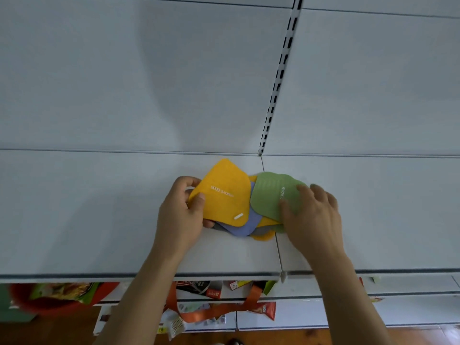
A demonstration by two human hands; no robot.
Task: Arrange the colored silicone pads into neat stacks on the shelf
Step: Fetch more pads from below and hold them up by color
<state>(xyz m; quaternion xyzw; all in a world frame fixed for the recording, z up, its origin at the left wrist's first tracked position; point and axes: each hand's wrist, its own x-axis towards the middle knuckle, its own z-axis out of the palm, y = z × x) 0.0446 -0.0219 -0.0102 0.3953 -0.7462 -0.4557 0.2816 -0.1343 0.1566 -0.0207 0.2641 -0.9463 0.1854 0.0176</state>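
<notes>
A loose pile of silicone pads lies on the white shelf (pixel 99 207) near its middle seam. On top at the left is a yellow pad (pixel 224 192) with white lettering, tilted up; my left hand (pixel 181 215) pinches its left corner, thumb on top. A green ribbed pad (pixel 271 195) lies on the right of the pile, and my right hand (pixel 313 215) presses on it with spread fingers. Beneath them show a blue pad (pixel 245 226), a grey one (pixel 262 231) and another yellow one (pixel 262 237).
The shelf's back panel (pixel 149 83) rises behind the pile, with a slotted upright (pixel 276 85) at the seam. Below the front edge (pixel 74 276), lower shelves hold snack packets (pixel 199 290), an orange strap (pixel 219 311) and a red bowl (pixel 49 302).
</notes>
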